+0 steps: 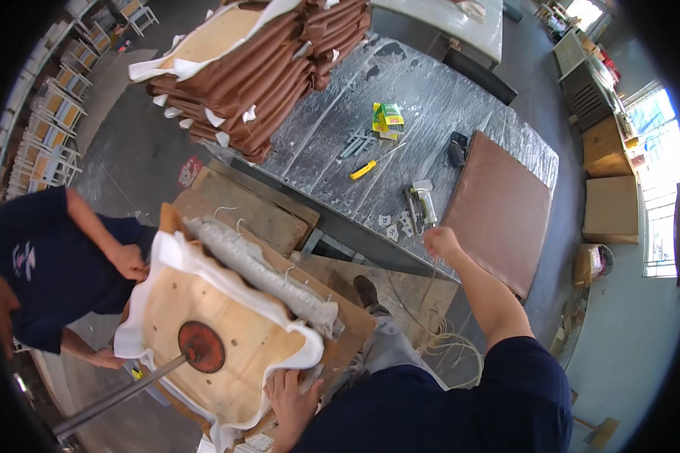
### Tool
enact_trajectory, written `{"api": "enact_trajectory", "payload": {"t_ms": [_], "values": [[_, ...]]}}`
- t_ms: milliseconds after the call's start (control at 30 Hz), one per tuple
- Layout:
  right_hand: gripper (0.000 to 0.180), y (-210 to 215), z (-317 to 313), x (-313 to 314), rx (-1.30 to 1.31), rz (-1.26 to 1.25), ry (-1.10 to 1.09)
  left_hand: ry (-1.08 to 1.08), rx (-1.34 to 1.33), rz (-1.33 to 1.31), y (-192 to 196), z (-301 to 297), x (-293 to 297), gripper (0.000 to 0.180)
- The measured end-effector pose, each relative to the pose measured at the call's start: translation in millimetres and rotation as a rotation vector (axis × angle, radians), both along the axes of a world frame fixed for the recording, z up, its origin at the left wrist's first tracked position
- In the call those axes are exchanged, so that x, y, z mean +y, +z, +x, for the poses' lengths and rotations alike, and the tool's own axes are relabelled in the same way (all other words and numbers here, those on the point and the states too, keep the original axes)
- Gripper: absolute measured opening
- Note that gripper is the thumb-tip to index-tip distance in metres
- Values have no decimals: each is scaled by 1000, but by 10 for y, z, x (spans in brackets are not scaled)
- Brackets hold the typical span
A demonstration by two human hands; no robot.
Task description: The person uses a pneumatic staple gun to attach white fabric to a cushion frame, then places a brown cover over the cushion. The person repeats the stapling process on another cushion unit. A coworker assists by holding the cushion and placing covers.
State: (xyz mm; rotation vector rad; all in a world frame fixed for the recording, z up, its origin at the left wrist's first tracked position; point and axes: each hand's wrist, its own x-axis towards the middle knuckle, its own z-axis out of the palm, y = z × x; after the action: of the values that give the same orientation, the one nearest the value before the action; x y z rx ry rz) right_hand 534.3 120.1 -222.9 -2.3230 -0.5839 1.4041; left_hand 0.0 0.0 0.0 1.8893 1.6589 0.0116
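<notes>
My left hand [291,399] lies with fingers spread on the near right edge of a plywood seat panel [166,302], which is bordered by white foam [310,351]. A dark red round press plate [202,347] on a metal rod [121,398] bears on the panel's middle. To the right, my right hand [442,243] is closed at the table's near edge, by the rear end of a staple gun [425,200]. What its fingers grip is hidden. An air hose [429,294] trails below it. Across the panel, a co-worker's hands [131,263] hold its left side.
On the plastic-covered table [317,162] lie a yellow-handled screwdriver [364,169], staple strips [357,143], green-yellow packets [387,115], a black object [457,149] and a brown padded panel [500,211]. Brown upholstered seats [257,83] are stacked at its left end. Hose coils [457,351] lie on the floor.
</notes>
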Motion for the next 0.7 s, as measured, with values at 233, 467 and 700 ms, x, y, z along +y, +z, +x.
{"api": "enact_trajectory", "payload": {"t_ms": [233,467,700], "values": [[61,-942,968,1154,-611,6,12,80,124,122,-407,404,182,41],[71,-1347,1040,1439,-517,-19,-3,97,77,256,-465,443,358,35],[59,-724,539,1159,-263,384,-67,78,-30,179,-390,377,174,35]]}}
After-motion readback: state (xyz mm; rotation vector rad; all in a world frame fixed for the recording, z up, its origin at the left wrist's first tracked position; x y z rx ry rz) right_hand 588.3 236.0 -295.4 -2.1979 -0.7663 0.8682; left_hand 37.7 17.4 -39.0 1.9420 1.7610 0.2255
